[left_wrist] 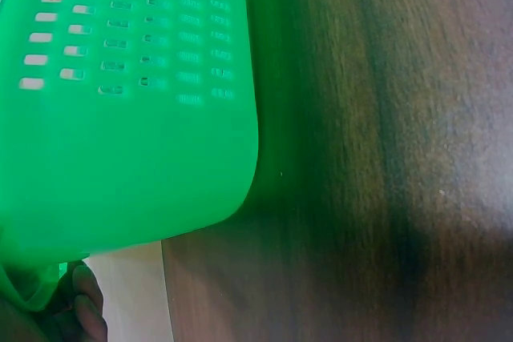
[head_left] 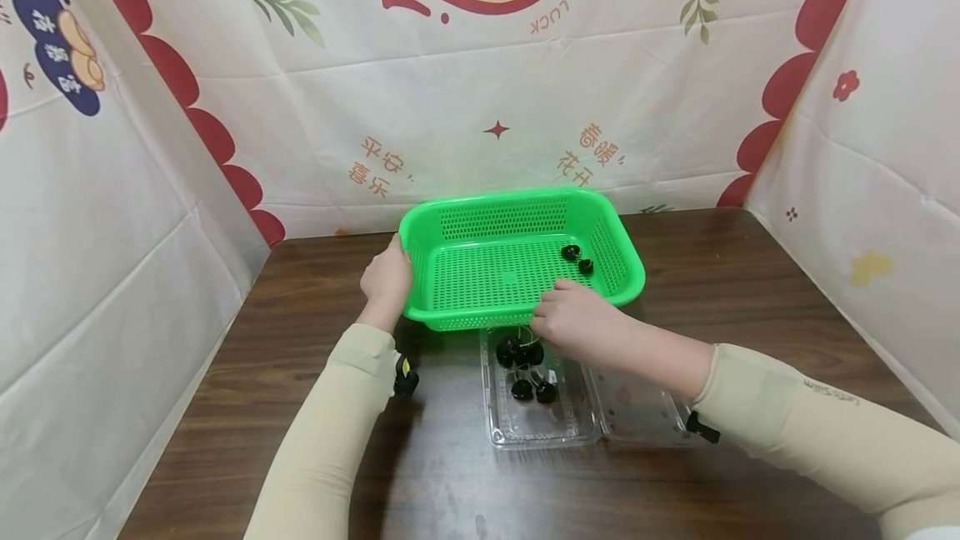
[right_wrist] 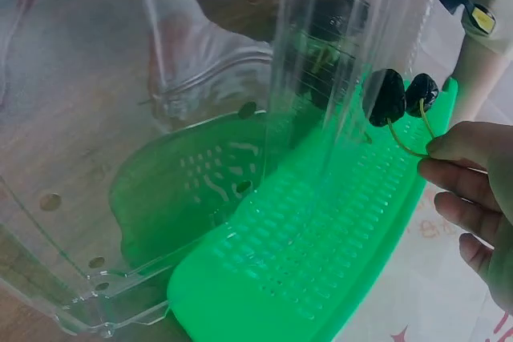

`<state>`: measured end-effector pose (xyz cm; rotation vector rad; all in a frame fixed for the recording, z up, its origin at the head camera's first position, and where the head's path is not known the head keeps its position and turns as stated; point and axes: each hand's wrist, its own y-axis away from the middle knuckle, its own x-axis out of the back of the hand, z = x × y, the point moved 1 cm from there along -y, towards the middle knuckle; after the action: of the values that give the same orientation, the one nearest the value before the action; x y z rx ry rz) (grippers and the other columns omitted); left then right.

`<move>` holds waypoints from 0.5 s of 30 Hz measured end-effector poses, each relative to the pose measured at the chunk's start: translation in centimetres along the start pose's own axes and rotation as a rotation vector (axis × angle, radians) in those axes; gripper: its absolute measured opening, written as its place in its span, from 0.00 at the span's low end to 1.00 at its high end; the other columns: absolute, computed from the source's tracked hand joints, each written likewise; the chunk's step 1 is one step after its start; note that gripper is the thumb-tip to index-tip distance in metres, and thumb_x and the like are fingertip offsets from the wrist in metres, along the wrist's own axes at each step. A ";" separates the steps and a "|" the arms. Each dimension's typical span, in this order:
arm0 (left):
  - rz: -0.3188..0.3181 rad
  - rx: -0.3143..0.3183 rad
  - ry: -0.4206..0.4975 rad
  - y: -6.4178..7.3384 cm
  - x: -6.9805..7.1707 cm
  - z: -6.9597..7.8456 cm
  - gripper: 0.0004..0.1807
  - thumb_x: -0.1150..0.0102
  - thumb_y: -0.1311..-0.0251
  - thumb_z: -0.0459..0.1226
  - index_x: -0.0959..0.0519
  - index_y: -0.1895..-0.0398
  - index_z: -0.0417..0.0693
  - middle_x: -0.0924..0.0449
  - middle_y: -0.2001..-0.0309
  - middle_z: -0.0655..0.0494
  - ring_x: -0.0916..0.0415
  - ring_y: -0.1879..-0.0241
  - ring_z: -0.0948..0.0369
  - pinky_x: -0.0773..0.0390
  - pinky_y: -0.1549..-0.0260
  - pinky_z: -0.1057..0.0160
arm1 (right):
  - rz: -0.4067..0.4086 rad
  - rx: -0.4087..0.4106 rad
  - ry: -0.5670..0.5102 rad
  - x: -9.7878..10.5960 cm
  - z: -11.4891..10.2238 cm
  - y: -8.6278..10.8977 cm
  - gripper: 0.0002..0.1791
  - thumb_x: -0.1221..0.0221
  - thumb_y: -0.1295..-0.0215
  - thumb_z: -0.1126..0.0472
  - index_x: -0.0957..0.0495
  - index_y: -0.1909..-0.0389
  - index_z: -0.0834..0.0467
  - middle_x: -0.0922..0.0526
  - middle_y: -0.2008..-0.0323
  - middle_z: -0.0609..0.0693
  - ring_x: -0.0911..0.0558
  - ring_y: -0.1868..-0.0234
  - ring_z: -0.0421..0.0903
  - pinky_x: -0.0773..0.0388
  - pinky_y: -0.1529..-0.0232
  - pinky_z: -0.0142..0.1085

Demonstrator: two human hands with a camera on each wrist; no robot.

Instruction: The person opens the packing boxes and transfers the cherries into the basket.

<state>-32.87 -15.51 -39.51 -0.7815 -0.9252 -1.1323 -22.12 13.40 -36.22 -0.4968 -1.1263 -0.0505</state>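
My left hand (head_left: 388, 277) grips the left rim of a green plastic basket (head_left: 420, 215), its fingers (left_wrist: 88, 302) curled over the edge in the left wrist view. Two dark cherries (head_left: 577, 258) lie in the basket's right side. My right hand (head_left: 577, 319), over the basket's front rim, pinches thin stems between thumb and fingers. From those stems hang a pair of dark cherries (right_wrist: 386, 98). Below that hand, an open clear plastic clamshell box (head_left: 498, 432) holds dark cherries (head_left: 534, 391) with stems.
The clamshell's lid (head_left: 637, 415) lies folded out to the right, under my right forearm. All stands on a dark wood-grain table (head_left: 262, 390). A printed white cloth (head_left: 450, 107) hangs behind the table and along both sides.
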 end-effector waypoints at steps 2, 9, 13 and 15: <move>0.000 0.007 0.002 0.0 0.0 0.0 0.27 0.59 0.24 0.45 0.42 0.25 0.55 0.22 0.44 0.43 0.22 0.54 0.44 0.23 0.63 0.44 | 0.020 -0.006 -0.021 0.1 0.2 0.0 0.17 0.33 0.56 0.69 0.32 0.88 0.51 0.30 0.85 0.40 0.35 0.81 0.41 0.43 0.72 0.34; -0.007 0.009 -0.009 0.0 0.1 0.0 0.27 0.59 0.24 0.45 0.43 0.24 0.55 0.22 0.43 0.43 0.21 0.54 0.44 0.23 0.64 0.44 | 0.022 -0.021 -0.052 0.8 0.5 0.1 0.14 0.31 0.58 0.68 0.27 0.84 0.51 0.27 0.82 0.40 0.31 0.79 0.41 0.41 0.70 0.34; -0.009 0.007 -0.012 0.0 0.0 0.1 0.27 0.59 0.24 0.45 0.43 0.24 0.55 0.22 0.43 0.43 0.21 0.54 0.45 0.23 0.64 0.44 | 0.035 -0.036 -0.063 1.3 0.9 0.2 0.14 0.32 0.58 0.70 0.28 0.84 0.52 0.27 0.82 0.41 0.31 0.78 0.41 0.41 0.70 0.34; -0.011 0.007 -0.012 0.0 0.0 0.2 0.27 0.59 0.24 0.45 0.43 0.24 0.55 0.23 0.43 0.43 0.21 0.54 0.44 0.23 0.64 0.44 | 0.053 -0.043 -0.072 1.6 1.1 0.3 0.15 0.34 0.58 0.72 0.29 0.84 0.52 0.27 0.82 0.41 0.31 0.78 0.41 0.41 0.70 0.35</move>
<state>-32.94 -15.38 -39.46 -0.7793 -0.9440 -1.1343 -22.28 14.46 -34.57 -0.5703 -1.1839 -0.0101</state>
